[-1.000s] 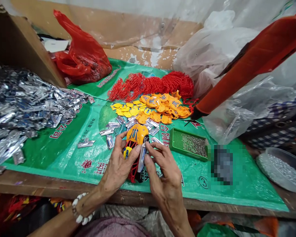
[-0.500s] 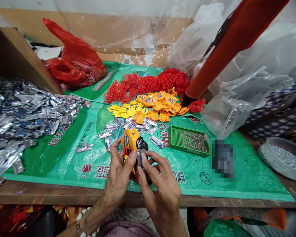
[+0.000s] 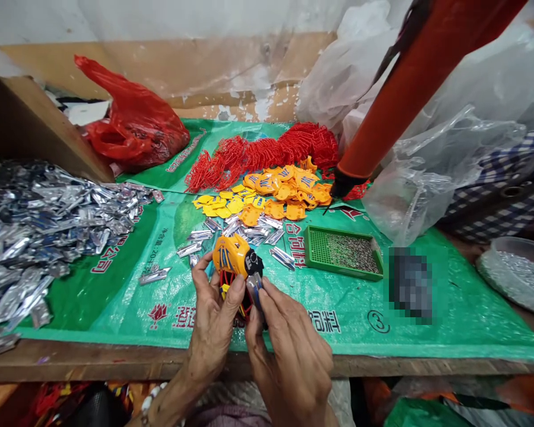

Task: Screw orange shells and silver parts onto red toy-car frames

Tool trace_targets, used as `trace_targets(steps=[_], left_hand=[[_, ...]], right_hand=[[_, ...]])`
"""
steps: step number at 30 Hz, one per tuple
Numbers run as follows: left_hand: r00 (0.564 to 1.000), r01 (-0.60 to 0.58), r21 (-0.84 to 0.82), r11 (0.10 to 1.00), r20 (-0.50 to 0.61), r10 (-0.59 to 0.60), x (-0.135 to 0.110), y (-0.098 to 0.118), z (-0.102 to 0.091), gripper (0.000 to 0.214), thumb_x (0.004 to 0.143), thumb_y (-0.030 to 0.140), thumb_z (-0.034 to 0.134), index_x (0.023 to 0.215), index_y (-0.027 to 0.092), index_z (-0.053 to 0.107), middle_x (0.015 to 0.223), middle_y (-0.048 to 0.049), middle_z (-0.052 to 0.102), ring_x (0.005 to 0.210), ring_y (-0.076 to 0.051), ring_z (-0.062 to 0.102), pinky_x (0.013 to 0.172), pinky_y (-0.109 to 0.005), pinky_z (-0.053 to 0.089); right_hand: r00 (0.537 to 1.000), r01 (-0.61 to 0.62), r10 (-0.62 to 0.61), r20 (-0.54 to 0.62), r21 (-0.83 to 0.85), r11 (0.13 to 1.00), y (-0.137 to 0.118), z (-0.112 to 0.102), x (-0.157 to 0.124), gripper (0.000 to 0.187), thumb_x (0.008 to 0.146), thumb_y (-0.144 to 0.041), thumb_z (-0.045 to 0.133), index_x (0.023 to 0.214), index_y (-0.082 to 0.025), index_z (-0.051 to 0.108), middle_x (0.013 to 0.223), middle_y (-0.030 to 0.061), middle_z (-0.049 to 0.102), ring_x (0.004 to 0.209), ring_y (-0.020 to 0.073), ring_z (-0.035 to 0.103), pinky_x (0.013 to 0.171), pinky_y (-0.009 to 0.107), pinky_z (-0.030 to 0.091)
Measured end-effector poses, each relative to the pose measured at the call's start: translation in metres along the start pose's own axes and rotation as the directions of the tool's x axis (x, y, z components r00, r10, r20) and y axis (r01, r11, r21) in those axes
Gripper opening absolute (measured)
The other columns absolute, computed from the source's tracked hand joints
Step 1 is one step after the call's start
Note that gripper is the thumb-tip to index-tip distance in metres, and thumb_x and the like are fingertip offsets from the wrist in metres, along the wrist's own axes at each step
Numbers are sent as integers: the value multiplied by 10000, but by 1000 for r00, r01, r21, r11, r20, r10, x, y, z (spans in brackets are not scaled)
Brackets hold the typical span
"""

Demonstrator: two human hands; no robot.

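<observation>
My left hand (image 3: pixel 211 323) is closed around a plastic toy body (image 3: pixel 231 255) with an orange-yellow shell, blue marks, a black end and red and yellow parts beneath. Between the fingertips of my right hand (image 3: pixel 291 350) is a silver-blue plastic piece (image 3: pixel 254 289), held against the toy's black end. Whether the piece is seated in the toy I cannot tell. Fingers hide the toy's underside. Just beyond lie loose silver pieces (image 3: pixel 282 258), yellow parts (image 3: pixel 235 205) and orange shells (image 3: pixel 273 181).
Silver pieces form a large heap (image 3: pixel 66 225) at left. A green tray (image 3: pixel 314 264) holds small screws. An orange-red powered driver (image 3: pixel 382 112) hangs at right, tip down. Red netting-like parts (image 3: pixel 267 151) and a red bag (image 3: pixel 137 118) lie behind; a clear bowl (image 3: pixel 493 270) stands far right.
The toy has tilted slightly and shifted a little left in my left hand. My right hand has turned, its fingers now more closed over the silver piece. The view has shifted slightly.
</observation>
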State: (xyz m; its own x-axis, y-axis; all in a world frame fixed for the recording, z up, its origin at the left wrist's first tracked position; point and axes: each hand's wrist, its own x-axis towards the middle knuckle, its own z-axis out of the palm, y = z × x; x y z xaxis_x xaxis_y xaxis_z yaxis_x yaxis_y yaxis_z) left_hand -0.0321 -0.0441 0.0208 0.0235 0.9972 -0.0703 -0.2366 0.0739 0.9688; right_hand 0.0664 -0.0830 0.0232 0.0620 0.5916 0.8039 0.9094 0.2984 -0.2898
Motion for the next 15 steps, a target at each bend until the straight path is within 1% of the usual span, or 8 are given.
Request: trace_targets(steps=[3,6,10,15], left_hand=[[1000,19,-23,1000,10,-19,0,0,0,603,883,505,670,1337,329,314,1241,-37,612,1084,-192,648,917,-292,543],[1000,21,-21,1000,-10,-21,0,0,1,593,887,503,665,1340,339,319,1253,-27,606,1085,-179,647,912,-268,536],[1000,11,19,1000,-11,-11,1,2,1,610,878,508,672,1342,324,322,1245,-33,607,1097,-181,640,898,-252,533],[1000,28,28,999,-8,-28,0,1,2,641,880,522,658,1356,298,292,1233,-62,603,1091,-210,643,881,-290,548]], right_hand=[[999,35,-32,24,-97,995,0,-3,3,171,923,-137,532,1008,-86,671,989,120,771,842,203,749,689,305,618],[998,42,-36,42,-154,987,0,-6,5,220,957,-187,475,978,-111,681,966,98,777,787,205,748,633,316,611],[998,39,-31,55,-162,986,-1,-6,5,217,952,-189,478,969,-118,683,958,96,777,761,198,740,626,307,605],[998,38,-31,46,-159,987,0,0,2,208,950,-178,485,977,-103,677,970,119,773,783,203,736,635,300,605]])
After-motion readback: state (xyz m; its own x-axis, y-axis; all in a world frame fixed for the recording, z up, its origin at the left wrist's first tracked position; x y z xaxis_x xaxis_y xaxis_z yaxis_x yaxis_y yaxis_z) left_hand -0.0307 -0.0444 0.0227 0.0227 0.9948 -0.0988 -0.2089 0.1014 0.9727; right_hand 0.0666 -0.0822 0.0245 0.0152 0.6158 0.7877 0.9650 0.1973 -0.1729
